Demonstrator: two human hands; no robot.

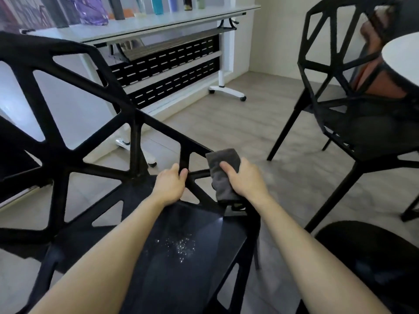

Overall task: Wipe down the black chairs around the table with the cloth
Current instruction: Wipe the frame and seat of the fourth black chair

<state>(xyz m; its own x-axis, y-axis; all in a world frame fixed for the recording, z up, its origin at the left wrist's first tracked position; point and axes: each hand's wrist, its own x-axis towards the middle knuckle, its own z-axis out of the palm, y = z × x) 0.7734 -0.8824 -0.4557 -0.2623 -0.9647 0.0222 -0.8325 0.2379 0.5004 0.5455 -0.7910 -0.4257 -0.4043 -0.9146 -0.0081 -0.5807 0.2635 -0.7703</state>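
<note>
A black lattice chair (pixel 68 159) fills the left and middle of the head view, its seat below my arms with small white specks on it. My left hand (pixel 170 186) grips a strut of the chair frame near the seat's far edge. My right hand (pixel 244 180) holds a folded dark grey cloth (pixel 223 171) wrapped over the chair's frame edge, thumb on top of the cloth. A second black lattice chair (pixel 335 87) stands at the right, beside the round white table (pixel 401 55).
A long white desk (pixel 140 26) on castors stands against the back wall with bottles and a purple bag on top. Grey wood floor (pixel 238 123) lies between the two chairs. A dark rounded object (pixel 367 257) sits at the lower right.
</note>
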